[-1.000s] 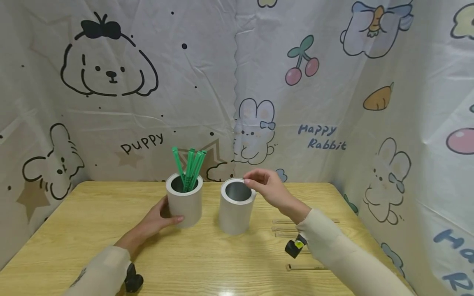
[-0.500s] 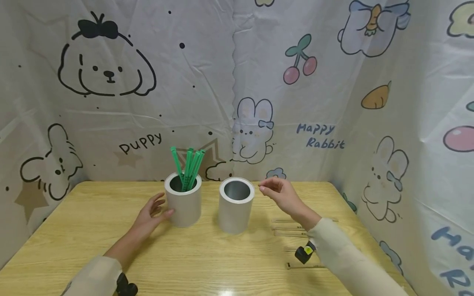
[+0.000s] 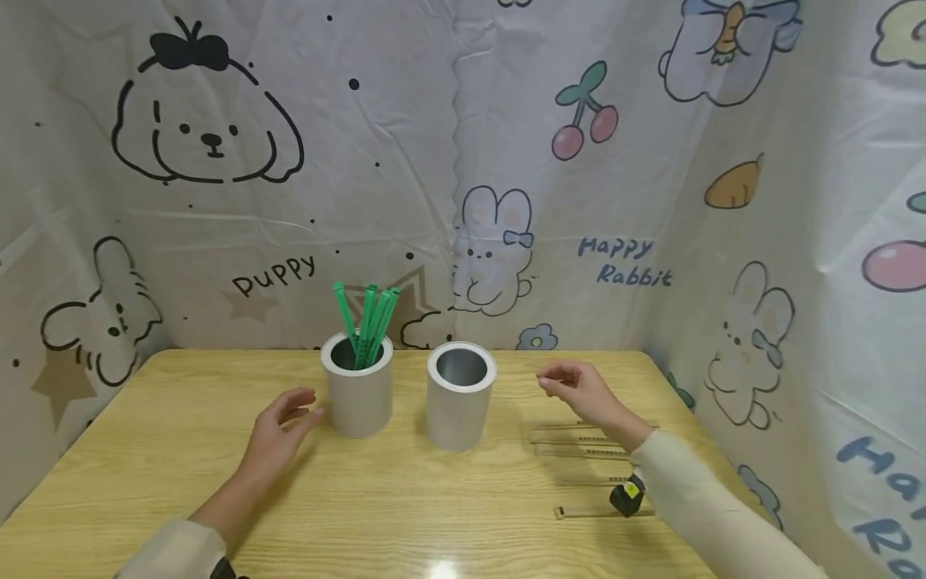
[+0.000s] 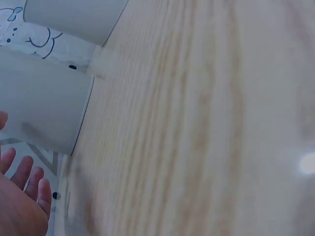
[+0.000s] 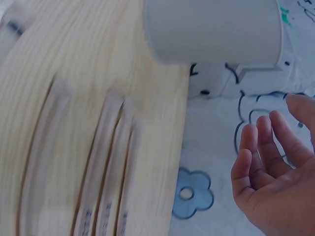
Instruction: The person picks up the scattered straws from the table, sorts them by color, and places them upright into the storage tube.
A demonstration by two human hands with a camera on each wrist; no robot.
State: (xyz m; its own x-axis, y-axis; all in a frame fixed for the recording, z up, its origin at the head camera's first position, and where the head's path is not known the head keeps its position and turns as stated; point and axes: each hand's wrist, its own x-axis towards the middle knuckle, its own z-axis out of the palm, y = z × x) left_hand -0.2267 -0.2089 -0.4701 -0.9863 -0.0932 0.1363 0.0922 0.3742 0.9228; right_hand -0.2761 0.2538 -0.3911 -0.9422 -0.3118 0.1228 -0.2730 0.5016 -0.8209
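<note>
A white cylindrical pot (image 3: 360,402) holds several slim green sticks (image 3: 370,326) that lean against its rim. Just left of it is my left hand (image 3: 278,430), its fingers loosely bent and holding nothing. Beside that pot stands a second white pot (image 3: 457,418), with a dark grey inside and nothing showing in it. My right hand (image 3: 584,394) hovers to its right, fingers loosely curved; the right wrist view shows its palm bare. Under the right forearm lie several thin beige sticks (image 3: 579,452) with small printed marks, side by side and partly covered by the arm.
Both pots stand toward the back of the wooden table (image 3: 405,515). A printed cloth (image 3: 405,145) with cartoon animals hangs behind the table and along its sides. A small black camera (image 3: 626,497) is strapped at the right wrist.
The left hand has let go of the pot with the green sticks and drawn back left. My right hand has moved from the second pot's rim to the right and lower.
</note>
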